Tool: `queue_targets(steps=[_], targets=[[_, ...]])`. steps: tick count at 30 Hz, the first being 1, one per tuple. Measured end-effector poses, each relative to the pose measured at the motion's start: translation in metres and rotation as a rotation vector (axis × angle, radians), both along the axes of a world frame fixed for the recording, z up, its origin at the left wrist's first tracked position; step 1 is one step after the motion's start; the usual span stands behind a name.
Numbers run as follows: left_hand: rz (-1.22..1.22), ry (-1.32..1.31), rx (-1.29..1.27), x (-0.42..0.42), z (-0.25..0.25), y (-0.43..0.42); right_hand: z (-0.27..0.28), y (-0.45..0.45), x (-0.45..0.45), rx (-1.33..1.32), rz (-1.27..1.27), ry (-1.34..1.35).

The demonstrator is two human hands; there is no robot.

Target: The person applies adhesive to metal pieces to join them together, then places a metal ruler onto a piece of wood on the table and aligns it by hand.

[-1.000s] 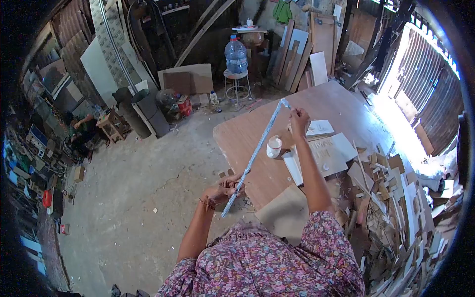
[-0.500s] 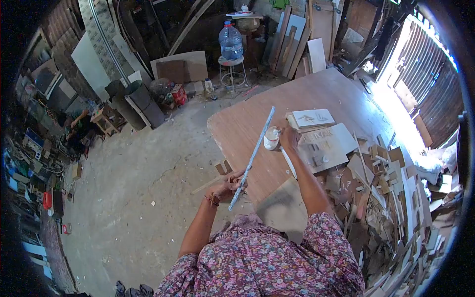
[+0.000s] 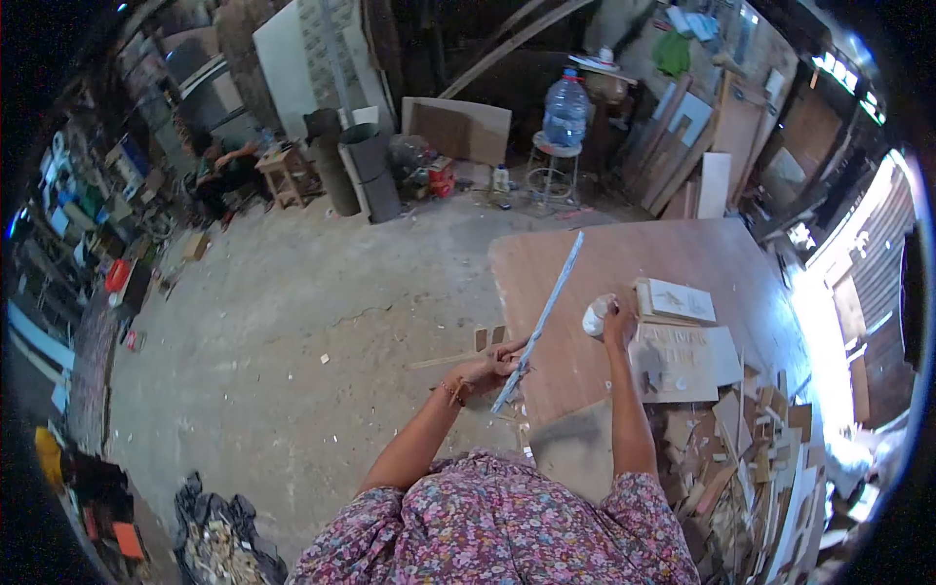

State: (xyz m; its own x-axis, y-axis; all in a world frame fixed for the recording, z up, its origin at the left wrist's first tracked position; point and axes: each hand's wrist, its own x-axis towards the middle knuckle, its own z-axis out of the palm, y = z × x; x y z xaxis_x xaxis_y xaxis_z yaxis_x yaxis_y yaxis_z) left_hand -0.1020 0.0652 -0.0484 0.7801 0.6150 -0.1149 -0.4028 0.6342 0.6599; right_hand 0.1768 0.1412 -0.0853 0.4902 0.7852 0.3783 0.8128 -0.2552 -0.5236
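Near the left edge of the brown table (image 3: 546,263), my left hand (image 3: 495,369) is closed round the lower part of a long, thin blue-white stick (image 3: 554,297), which slants up to the right. My right hand (image 3: 618,322) is at the mouth of a small white jar (image 3: 594,318) on the table, its fingers closed; what they hold is too small to make out. Right of that hand lie a white board with raised letters (image 3: 673,356) and, behind it, a smaller white panel with a carved design (image 3: 681,300).
Wood offcuts (image 3: 751,448) are heaped at the right. Behind the table, a large water bottle (image 3: 565,112) stands on a stool (image 3: 556,148). A person (image 3: 224,171) sits at the far left beside a small wooden stool (image 3: 285,174). A black bag of scraps (image 3: 222,536) lies lower left.
My right hand has left the stick's upper end and moved down to the jar. My left hand still holds the stick. The camera view has turned, shifting the table rightward and lower.
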Motion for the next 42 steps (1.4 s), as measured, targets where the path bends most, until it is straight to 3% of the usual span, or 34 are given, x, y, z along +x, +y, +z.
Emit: queue_targets(steps=[5,7,16,22,29,36,42], targets=[[0.128,-0.113,-0.012,-0.007,0.008,-0.008,0.033,-0.018,-0.047,0.130,0.127,0.154],[0.214,-0.130,-0.006,-0.012,0.002,-0.011,0.050,-0.030,-0.071,0.237,0.359,0.548],[0.504,0.023,-0.001,-0.023,0.032,-0.043,0.078,-0.085,-0.128,0.307,0.740,0.743],[0.654,0.113,-0.028,0.001,0.033,-0.078,0.105,-0.162,-0.122,0.244,0.694,0.657],[0.570,0.039,0.028,0.028,0.008,-0.129,0.121,-0.241,-0.107,0.215,0.623,0.744],[0.486,0.052,-0.074,0.058,0.001,-0.190,0.104,-0.319,-0.074,0.162,0.485,0.669],[0.457,0.092,-0.041,0.074,0.006,-0.216,0.109,-0.357,-0.062,0.253,0.454,0.694]])
